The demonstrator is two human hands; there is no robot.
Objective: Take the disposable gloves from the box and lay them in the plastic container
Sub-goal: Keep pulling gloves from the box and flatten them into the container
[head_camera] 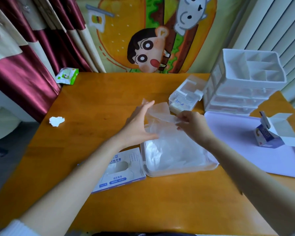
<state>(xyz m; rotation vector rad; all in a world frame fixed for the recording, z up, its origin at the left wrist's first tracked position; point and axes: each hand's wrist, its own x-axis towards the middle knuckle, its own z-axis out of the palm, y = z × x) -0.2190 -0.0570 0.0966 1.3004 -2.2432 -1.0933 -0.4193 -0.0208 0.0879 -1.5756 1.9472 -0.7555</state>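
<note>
Two grips meet above the plastic container (180, 173), which sits mid-bench (92, 99) toward the front edge with piled gloves (174, 150) inside. The right grip (192, 125) pinches a clear glove (160, 110). The left grip (138, 125), fingers straight and released, touches its other side. The glove box (121, 169) lies against the container's left wall.

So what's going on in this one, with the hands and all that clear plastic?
A person is moving disposable gloves out of the glove box into the plastic container. The right hand pinches one clear glove in the air above the container, and the left hand lies against it with straight fingers. A heap of gloves already sits in the container. The glove box lies flat on the table, right beside the container's left wall.
</note>
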